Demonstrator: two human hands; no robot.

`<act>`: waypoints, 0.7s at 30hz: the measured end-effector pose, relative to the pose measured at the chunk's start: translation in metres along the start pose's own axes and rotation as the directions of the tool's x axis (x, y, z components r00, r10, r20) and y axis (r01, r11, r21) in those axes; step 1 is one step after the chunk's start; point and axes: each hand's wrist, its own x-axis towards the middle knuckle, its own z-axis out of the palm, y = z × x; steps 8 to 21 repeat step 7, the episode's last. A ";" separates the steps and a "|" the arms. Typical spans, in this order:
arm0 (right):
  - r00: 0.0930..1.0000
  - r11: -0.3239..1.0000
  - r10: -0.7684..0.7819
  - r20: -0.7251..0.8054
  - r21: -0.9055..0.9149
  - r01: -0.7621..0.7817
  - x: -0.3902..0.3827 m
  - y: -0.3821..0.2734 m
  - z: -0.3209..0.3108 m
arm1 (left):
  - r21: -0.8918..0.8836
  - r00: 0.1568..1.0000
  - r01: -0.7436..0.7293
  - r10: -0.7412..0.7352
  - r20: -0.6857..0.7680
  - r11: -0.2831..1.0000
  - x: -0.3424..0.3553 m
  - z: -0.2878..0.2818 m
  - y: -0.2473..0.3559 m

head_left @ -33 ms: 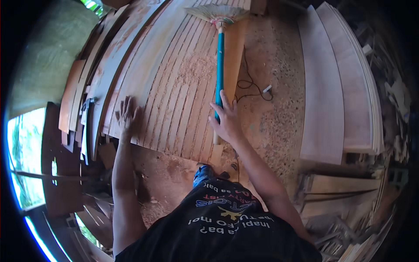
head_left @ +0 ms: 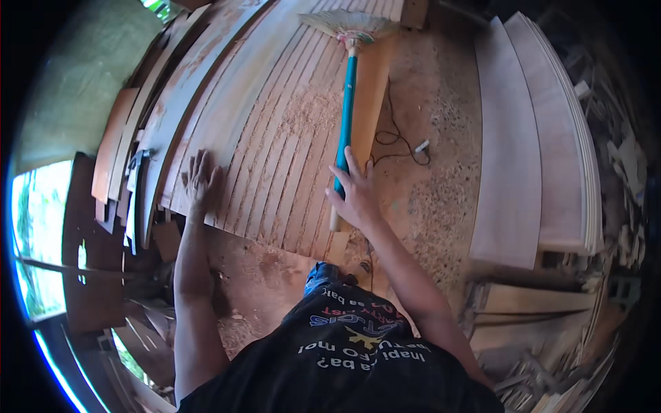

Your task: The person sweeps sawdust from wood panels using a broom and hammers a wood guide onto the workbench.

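A soft-bristled broom (head_left: 349, 103) with a blue-green handle lies lengthwise over the right side of a slatted wooden panel (head_left: 275, 165). Its fan of pale bristles points away from me. My right hand (head_left: 358, 196) rests over the near end of the handle, fingers spread across it rather than wrapped round. To the left, my left hand (head_left: 200, 180) is spread palm down at the panel's near left corner and holds nothing. Wood shavings (head_left: 310, 113) cover the panel and fill its grooves.
Long boards (head_left: 186, 96) are stacked on the left, with what looks like a hammer (head_left: 141, 157) at their edge. A dark cord (head_left: 392, 138) and a small white piece (head_left: 421, 146) lie on the floor. Plywood sheets (head_left: 506, 172) stand stacked on the right, wood scraps (head_left: 544, 382) below.
The view has tilted slightly. Both hands and the broom keep their places on the panel.
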 end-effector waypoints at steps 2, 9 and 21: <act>0.986 0.991 -0.015 0.166 0.130 -0.007 0.007 0.004 -0.010 | -0.008 0.999 0.051 -0.051 -0.016 0.999 0.002 0.005 0.000; 0.963 0.948 -0.122 0.242 0.315 0.041 0.034 0.042 -0.025 | -0.046 0.996 0.091 -0.092 -0.014 0.995 -0.003 0.009 -0.001; 0.963 0.948 -0.122 0.242 0.315 0.041 0.034 0.042 -0.025 | -0.046 0.996 0.091 -0.092 -0.014 0.995 -0.003 0.009 -0.001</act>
